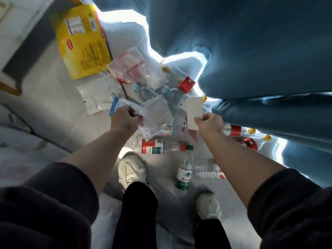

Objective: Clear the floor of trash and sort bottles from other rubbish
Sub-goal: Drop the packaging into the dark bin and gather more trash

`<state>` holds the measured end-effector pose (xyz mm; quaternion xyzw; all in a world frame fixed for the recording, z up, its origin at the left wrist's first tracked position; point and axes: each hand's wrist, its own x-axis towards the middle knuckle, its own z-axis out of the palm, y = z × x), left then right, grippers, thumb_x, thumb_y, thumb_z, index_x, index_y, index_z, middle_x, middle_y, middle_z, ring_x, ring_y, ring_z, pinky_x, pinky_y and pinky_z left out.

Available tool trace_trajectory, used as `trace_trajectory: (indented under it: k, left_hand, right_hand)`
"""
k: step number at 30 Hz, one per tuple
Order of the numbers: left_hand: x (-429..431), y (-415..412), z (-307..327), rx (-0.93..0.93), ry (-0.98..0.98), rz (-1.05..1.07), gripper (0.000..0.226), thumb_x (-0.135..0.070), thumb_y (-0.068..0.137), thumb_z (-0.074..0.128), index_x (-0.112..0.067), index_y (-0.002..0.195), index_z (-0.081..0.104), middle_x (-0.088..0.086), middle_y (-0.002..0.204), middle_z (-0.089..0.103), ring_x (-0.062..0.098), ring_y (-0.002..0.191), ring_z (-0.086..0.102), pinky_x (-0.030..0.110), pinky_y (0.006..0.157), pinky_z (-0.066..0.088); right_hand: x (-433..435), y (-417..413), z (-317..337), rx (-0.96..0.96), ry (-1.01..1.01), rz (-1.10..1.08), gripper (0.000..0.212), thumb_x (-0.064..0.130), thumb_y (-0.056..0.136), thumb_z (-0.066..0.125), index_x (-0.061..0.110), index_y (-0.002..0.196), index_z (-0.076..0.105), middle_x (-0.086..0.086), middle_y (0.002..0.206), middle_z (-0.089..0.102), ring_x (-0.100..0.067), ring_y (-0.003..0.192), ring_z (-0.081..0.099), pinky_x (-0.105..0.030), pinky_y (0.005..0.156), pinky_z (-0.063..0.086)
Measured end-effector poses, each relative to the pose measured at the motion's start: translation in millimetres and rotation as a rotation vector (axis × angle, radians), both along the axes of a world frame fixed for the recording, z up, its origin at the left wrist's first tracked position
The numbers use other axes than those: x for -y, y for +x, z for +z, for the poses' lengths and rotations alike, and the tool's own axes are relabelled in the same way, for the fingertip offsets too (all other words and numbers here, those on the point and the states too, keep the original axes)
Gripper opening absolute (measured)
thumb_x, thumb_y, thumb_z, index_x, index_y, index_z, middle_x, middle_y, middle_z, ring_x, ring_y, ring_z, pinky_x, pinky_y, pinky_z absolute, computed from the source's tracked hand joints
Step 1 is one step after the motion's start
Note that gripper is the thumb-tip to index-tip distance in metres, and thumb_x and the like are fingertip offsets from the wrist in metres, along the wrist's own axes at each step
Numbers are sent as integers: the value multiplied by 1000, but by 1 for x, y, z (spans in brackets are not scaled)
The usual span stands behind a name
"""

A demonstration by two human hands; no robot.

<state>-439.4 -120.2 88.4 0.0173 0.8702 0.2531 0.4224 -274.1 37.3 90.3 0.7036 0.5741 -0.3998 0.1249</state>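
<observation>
l hand (125,117) fingers curled gripping clear bag (158,121), r hand (210,123) pinching white card (194,108), bottles (152,149) crowd floor (53,101) by curtain (251,51) edge.

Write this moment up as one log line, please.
step: gathering non-bottle rubbish | left hand: grips clear plastic bag | right hand: pinches white card | floor: green-label bottle, red-label bottle

Home room: blue curtain (251,42), tiled floor (53,97)
</observation>
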Motion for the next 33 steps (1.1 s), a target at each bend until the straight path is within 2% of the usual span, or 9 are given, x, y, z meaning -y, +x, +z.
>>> trace_trajectory:
  k: [2,5,9,14,16,20,22,26,33]
  left_hand:
    - [1,7,32,-1,-1,5,22,-8,82,73,-13,71,54,9,76,64,32,78,69,46,78,58]
    - [4,28,81,8,9,27,18,-7,82,72,-10,73,56,7,70,63,31,73,68,47,78,58]
    - [8,69,144,-9,19,49,15,-8,80,73,-8,76,59,14,79,68,33,78,69,48,79,57]
    - [7,130,226,-50,14,97,23,-11,78,72,-14,65,53,2,59,61,26,58,66,46,74,59]
    - [2,154,258,-43,51,108,19,-12,79,72,-13,69,57,5,64,65,27,65,69,47,74,59]
    - [-6,195,306,36,125,137,15,-10,84,72,-2,83,59,15,84,71,25,77,71,42,73,60]
    - [-9,218,325,57,142,131,18,-7,82,72,5,89,59,18,86,71,26,77,72,39,70,60]
    - [-17,264,345,82,156,62,15,-2,81,72,0,80,57,23,89,70,30,78,71,45,75,59]
    - [-48,366,350,84,117,-134,15,-5,79,73,-12,78,59,0,72,60,18,55,64,42,70,60]
  right_hand:
    - [-1,9,30,-13,-5,-52,10,12,89,67,3,92,66,-14,106,70,-14,61,56,-9,29,29]
    - [-4,29,78,-28,-17,-50,21,15,89,67,1,104,67,-14,113,69,-24,92,67,-9,38,32]
    - [-9,70,142,-70,-15,-54,18,17,86,69,5,100,69,-13,112,70,-23,91,65,-16,47,38]
    - [-9,131,227,-150,-12,-65,15,18,85,70,9,97,70,-11,112,70,-25,93,66,-24,68,46]
    - [-8,154,259,-173,-16,-108,9,17,83,71,10,88,66,-13,106,71,-24,89,64,-28,75,50]
    - [2,189,299,-265,-72,-250,23,15,84,71,1,102,69,-14,108,70,-32,101,65,-48,92,52]
    - [7,213,315,-303,-98,-327,21,15,85,70,3,102,67,-11,107,69,-27,98,64,-44,90,54]
    - [19,267,333,-372,-93,-498,8,14,87,69,10,90,62,-7,94,63,-17,76,57,-24,55,50]
    - [19,387,338,-411,-79,-714,14,14,89,68,9,98,58,-9,98,58,-21,87,54,-22,53,44]
